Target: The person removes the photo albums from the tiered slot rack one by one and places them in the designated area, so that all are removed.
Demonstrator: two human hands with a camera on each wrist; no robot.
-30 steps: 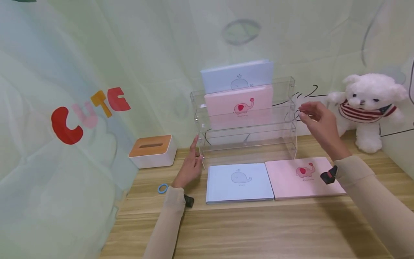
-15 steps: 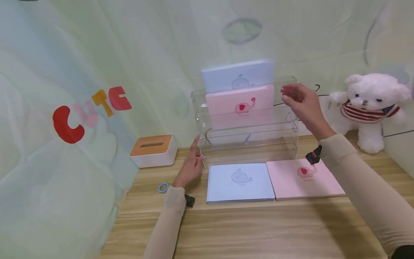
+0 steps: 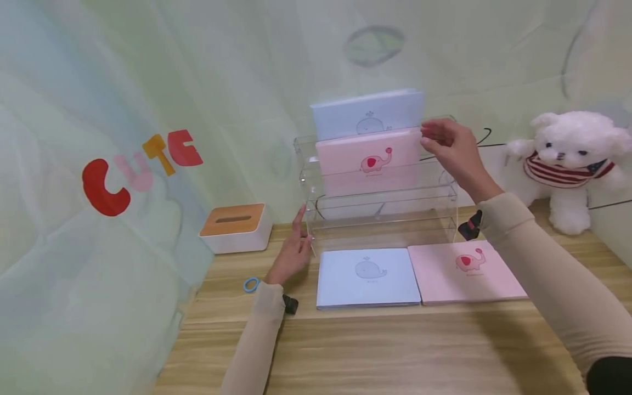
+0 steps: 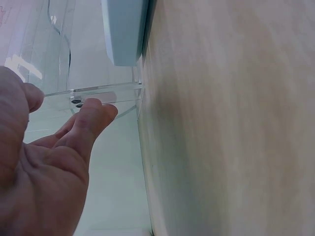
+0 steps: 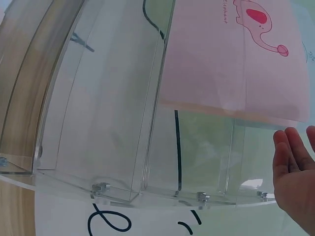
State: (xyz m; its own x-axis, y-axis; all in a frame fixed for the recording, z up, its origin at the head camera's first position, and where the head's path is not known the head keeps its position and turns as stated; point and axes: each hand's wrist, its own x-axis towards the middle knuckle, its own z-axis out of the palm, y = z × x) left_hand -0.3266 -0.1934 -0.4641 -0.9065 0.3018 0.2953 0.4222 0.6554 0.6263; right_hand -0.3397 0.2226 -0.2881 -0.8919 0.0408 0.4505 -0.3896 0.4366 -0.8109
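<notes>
A clear acrylic tiered rack (image 3: 380, 219) stands against the curtain. A pink elephant booklet (image 3: 340, 164) rests upright in its middle tier, and a blue whale booklet (image 3: 340, 118) stands behind in the top tier. My left hand (image 3: 291, 255) touches the rack's left side panel, fingers extended; the left wrist view shows the fingertips (image 4: 91, 108) against the panel's edge. At the upper right, my right hand (image 3: 454, 151) has its loosely bent fingers right at the pink booklet's right edge, holding nothing. Flat before the rack lie another blue whale booklet (image 3: 367, 285) and another pink elephant booklet (image 3: 444, 280), side by side.
A white tissue box (image 3: 234, 241) with a wooden lid sits left of the rack. Near my left wrist lies a blue ring (image 3: 251, 285). A white teddy bear (image 3: 568, 137) in a striped top sits at the right. The printed curtain (image 3: 237, 99) hangs close behind.
My right hand has moved left, from beside the rack's right end to the edge of the standing pink booklet. The left hand stays at the left panel.
</notes>
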